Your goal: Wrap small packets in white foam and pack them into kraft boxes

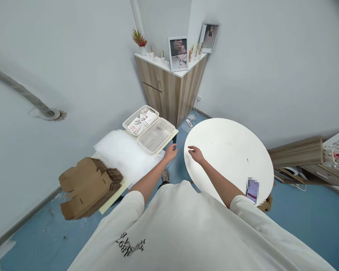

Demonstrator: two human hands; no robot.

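Observation:
My left hand is held out in front of me, its fingers loosely bent and apart, with nothing visible in it. Close to its left are a white plastic basket with a clear sheet or packs inside and a pile of white foam sheets. A second white basket behind holds printed cards and small packs. Over the left rim of the round white table hovers my right hand, empty, with thumb and fingers apart. The two hands face each other across a gap.
Folded cardboard boxes are stacked at the left on a low table. A phone lies on the round table's near right. A corner cabinet carries picture frames, small bottles and a plant. Cables and a power strip lie on the floor.

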